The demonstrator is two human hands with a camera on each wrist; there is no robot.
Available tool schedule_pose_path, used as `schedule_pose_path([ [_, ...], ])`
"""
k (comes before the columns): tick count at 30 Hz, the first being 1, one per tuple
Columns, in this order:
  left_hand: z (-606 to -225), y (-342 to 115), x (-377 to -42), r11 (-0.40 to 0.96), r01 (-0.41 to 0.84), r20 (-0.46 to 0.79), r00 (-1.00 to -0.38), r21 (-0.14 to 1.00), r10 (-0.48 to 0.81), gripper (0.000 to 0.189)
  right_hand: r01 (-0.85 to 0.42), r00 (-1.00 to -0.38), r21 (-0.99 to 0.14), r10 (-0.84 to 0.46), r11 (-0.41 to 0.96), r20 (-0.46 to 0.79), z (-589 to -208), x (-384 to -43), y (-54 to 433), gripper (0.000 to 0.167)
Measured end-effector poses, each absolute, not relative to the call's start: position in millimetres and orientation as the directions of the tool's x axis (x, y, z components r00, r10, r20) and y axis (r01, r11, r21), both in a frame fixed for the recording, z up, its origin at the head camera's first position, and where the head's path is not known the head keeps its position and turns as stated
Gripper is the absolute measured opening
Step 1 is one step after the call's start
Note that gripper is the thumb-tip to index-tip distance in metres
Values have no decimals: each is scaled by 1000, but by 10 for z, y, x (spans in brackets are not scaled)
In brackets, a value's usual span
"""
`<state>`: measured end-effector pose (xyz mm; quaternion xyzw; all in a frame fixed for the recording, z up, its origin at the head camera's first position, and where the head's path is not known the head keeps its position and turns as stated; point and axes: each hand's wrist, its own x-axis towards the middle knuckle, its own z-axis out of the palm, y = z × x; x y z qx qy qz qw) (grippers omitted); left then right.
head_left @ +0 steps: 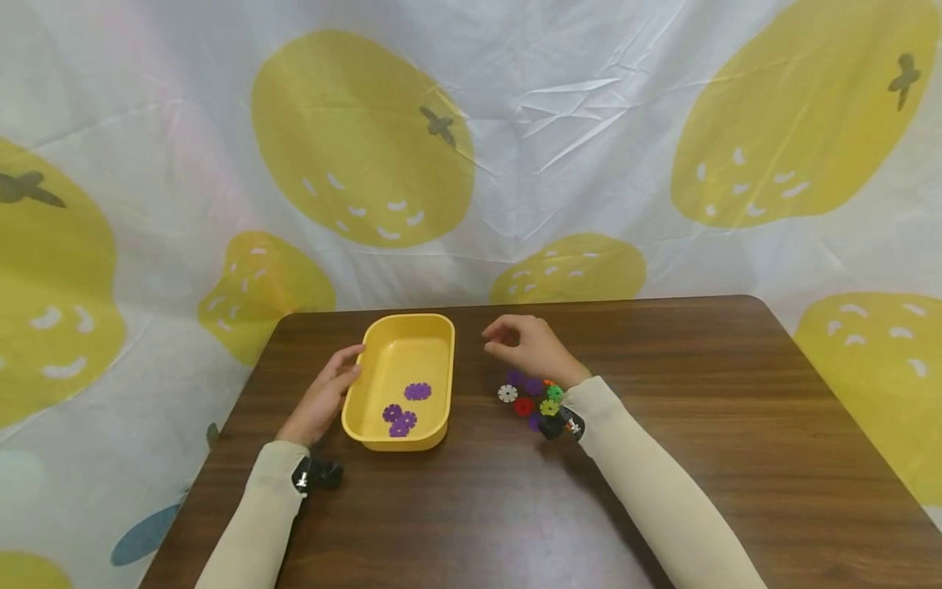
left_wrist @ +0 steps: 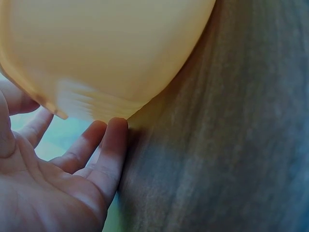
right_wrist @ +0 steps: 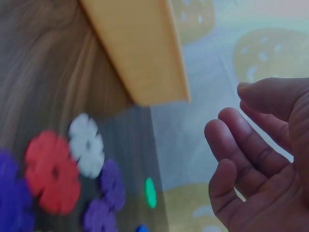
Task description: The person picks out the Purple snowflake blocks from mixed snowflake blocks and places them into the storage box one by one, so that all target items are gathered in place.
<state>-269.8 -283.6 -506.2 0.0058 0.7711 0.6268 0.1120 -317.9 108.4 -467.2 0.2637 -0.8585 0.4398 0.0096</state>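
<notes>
A yellow tray (head_left: pixel 450 360) holds several purple snowflake discs (head_left: pixel 398 419) on its floor. My left hand (head_left: pixel 324 401) is at the tray's left side; in the left wrist view its fingertips (left_wrist: pixel 116 126) touch the outer wall, low near the table. To the right of the tray, my right hand (head_left: pixel 537 348) is raised over the table with fingers loosely bent. The right wrist view shows a gap between thumb and fingers and nothing held. Below that wrist lie loose snowflake discs, among them a white one (head_left: pixel 508 393), a red one (head_left: pixel 524 406) and a yellow-green one (head_left: pixel 549 406).
Everything stands on a dark brown wooden table (head_left: pixel 471 515). Behind it hangs a white cloth (head_left: pixel 515 164) printed with yellow fruit. Each wrist bears a black strapped camera, and the right one (head_left: pixel 562 422) partly covers the loose discs.
</notes>
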Motion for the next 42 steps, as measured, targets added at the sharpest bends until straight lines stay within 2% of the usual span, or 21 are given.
schedule_pose_path([
  [9,-5064,-2852,-2687,218,-132,-167,-974,967,150,52,-416,-877,-763,-441,495,191,-4843,-3230,1345,23],
  [16,-5065,-2846,-2687,214,-132,-167,-974,968,153,52,-410,-867,-685,-491,602,87,-4900,-3216,1467,32],
  [25,-5059,-2847,-2694,221,-131,-167,-974,966,151,54,-416,-836,-638,-549,648,-12,-4988,-3236,1508,37],
  [32,-5075,-2843,-2708,213,-130,-162,-976,969,145,52,-535,-777,-565,-628,628,37,-5037,-3258,1458,31],
  [42,-5065,-2850,-2699,204,-127,-161,-974,971,158,54,-472,-810,-604,-586,642,10,-5022,-3225,1462,19],
])
